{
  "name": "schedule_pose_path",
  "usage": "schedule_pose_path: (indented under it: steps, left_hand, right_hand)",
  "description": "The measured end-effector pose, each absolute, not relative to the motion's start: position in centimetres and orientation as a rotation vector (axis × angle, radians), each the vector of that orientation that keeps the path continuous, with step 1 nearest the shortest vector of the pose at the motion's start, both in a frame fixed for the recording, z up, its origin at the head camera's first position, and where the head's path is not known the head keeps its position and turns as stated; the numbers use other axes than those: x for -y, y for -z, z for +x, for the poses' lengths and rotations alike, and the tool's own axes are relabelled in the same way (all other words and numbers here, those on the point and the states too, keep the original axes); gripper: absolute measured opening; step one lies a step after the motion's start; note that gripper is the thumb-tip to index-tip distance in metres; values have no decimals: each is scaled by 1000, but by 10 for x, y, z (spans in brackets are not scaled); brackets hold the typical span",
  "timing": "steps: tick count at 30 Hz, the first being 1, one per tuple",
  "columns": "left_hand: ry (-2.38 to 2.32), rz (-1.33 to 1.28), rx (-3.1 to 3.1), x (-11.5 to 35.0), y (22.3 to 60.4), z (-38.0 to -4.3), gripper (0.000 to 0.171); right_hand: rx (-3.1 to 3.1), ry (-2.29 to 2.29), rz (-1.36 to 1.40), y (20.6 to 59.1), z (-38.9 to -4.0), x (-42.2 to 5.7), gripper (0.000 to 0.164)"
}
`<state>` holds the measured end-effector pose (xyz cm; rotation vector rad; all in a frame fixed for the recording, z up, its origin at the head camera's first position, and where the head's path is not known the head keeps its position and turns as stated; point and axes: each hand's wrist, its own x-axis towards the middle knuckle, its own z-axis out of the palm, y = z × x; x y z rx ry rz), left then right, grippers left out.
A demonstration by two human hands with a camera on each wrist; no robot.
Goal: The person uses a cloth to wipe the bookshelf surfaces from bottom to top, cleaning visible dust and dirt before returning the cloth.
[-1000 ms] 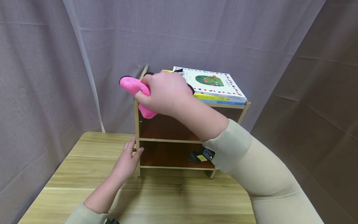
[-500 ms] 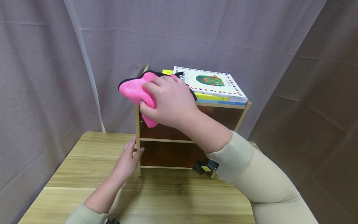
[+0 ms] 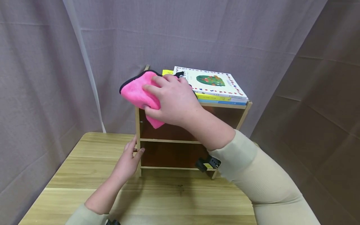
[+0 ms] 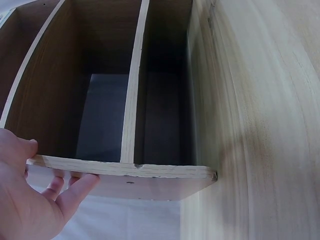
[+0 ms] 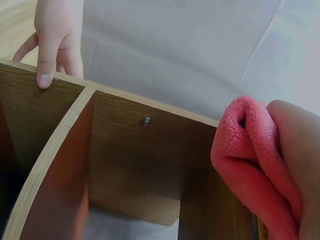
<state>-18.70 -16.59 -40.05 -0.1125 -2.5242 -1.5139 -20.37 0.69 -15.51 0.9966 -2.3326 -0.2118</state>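
A small wooden shelf [image 3: 168, 141] stands on the table. My left hand [image 3: 127, 164] grips the edge of its left side panel, the thumb on the inner face and the fingers along the outside; the left wrist view shows this hand [image 4: 30, 195] at the same panel. On the left part of the shelf's top lies a pink cloth [image 3: 137, 92] with a dark border. My right hand [image 3: 175, 101] holds it, fingers spread over the upper side and thumb at the front. In the right wrist view the cloth [image 5: 247, 150] hangs folded over the edge.
To the right of the cloth, a stack of picture books [image 3: 213, 82] lies on the shelf top. A metal peg [image 5: 146, 121] sticks out inside the side panel. Grey curtains [image 3: 197, 31] hang behind and beside the wooden table [image 3: 84, 175].
My right hand, bunched on the cloth earlier, has come slightly lower and to the right, its fingers more spread. More of the pink cloth lies flattened out. The left hand stays put.
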Motion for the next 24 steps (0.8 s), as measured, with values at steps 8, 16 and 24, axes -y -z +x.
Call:
schedule_pose_path:
  steps: [8,16,24]
  left_hand:
    - [1526,-100,2522,166,401,-188,65]
    - [1535,-89,2530,166,400,-187,65]
    - [1526,-89,2529,166,401,-188,67]
  right_hand:
    - [2107,69,1159,160,-212,-13,42]
    - [1855,-23,1254,166,-221,-17,31]
    - [1699,-6,1282,171,-223,-19,27]
